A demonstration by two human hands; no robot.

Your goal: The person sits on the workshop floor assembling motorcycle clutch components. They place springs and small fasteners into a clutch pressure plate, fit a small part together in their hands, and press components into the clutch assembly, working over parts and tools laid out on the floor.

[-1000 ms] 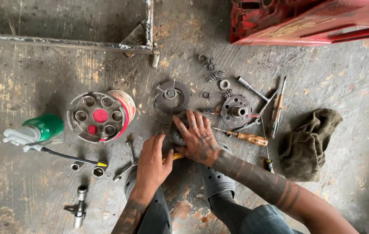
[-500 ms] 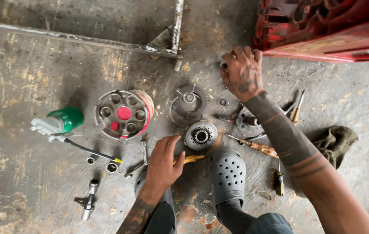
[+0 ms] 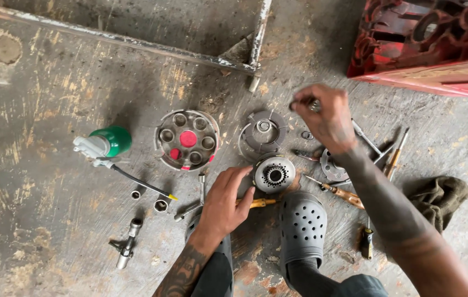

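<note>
Concrete floor [image 3: 52, 231]: carries the parts, spread within arm's reach.
Red crate [image 3: 426, 49]: beyond the right grip.
Drum with red hub [image 3: 186, 139]: flat, left of both grips.
Toothed hub [image 3: 273, 174]: left hand [image 3: 224, 204] steadies its edge, fingers spread, not closed.
Small metal piece [image 3: 314, 105]: pinched in right hand [image 3: 325, 115], lifted above washers.
</note>
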